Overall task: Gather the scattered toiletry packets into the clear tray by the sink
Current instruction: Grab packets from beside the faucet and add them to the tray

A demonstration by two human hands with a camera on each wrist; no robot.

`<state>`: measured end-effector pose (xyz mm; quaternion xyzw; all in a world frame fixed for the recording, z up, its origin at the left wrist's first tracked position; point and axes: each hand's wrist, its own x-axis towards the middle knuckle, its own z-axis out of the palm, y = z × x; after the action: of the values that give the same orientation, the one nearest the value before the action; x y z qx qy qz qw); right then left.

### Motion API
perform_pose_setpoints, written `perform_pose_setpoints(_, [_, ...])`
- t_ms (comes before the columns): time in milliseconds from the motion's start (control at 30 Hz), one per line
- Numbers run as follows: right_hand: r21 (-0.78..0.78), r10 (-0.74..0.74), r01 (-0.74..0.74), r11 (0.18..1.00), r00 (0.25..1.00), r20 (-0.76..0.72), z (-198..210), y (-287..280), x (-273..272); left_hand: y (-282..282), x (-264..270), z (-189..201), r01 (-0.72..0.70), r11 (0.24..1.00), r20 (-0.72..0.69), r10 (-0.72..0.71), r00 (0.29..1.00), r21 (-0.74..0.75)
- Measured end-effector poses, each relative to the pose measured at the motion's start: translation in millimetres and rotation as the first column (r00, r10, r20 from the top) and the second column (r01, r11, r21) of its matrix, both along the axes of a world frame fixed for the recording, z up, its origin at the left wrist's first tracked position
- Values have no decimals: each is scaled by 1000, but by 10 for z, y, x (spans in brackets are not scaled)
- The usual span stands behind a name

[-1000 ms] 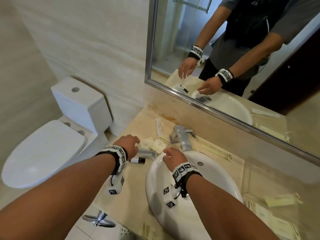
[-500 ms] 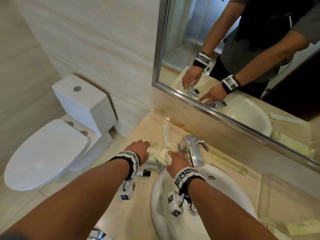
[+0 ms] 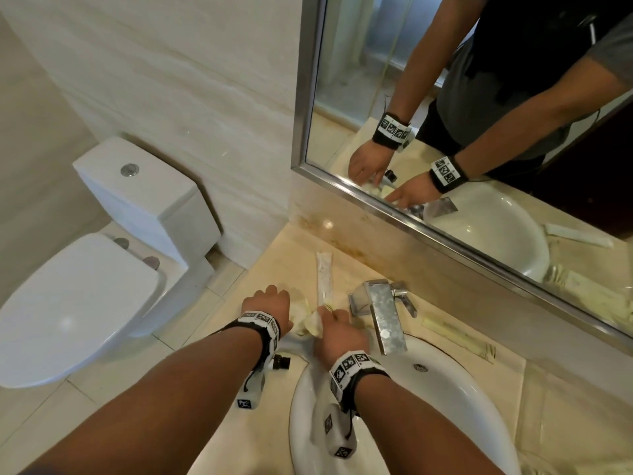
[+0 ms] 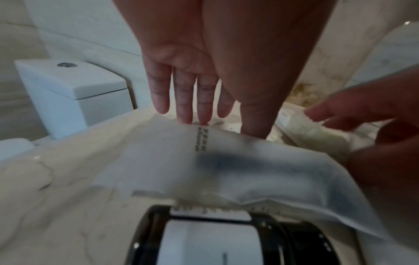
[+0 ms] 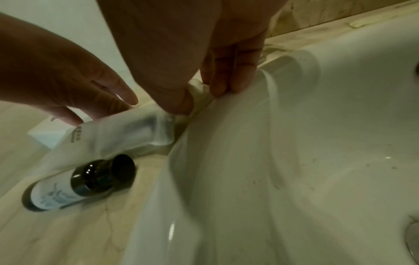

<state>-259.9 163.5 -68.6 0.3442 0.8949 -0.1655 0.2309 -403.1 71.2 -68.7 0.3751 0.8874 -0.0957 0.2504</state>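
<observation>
Left of the faucet, my left hand [image 3: 266,304] hangs over a flat white translucent packet [image 4: 226,161]; its straight fingertips [image 4: 195,116] touch the packet's far edge. My right hand [image 5: 199,98] pinches a crumpled cream packet [image 3: 308,324] between thumb and fingers, right at the sink's rim. A long white packet [image 3: 323,275] lies beyond both hands, towards the wall. Another long cream packet [image 3: 459,337] lies right of the faucet. What looks like the clear tray [image 3: 534,423] shows faintly at the counter's right end.
A small bottle with a dark cap [image 5: 79,184] lies on the marble counter beside the white packet. The steel faucet [image 3: 380,310] juts over the white sink [image 3: 428,416]. A toilet [image 3: 85,286] stands to the left, and a mirror [image 3: 479,97] hangs behind the counter.
Both hands have moved forward from the sink rim and bottle to the packets left of the faucet. The right hand has pinched the cream packet.
</observation>
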Motion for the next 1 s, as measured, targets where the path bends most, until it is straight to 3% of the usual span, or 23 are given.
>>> perform_pose_setpoints(200, [-141, -216, 197, 970, 967, -132, -22, 169, 41, 16, 11, -88, 3, 1000, -7, -3, 1000, 2])
perform_pose_setpoints(367, [-241, -458, 407, 881, 863, -214, 58, 166, 105, 27, 6, -126, 20, 1000, 92, -21, 995, 19])
perform_pose_setpoints(833, [-207, -351, 291, 934, 850, -393, 446, -95, 305, -43, -75, 399, -193, 946, 262, 123, 957, 261])
perform_pose_setpoints(1000, [-317, -439, 327, 890, 801, -407, 518, -207, 462, -176, 94, 587, -180, 948, 250, 113, 962, 262])
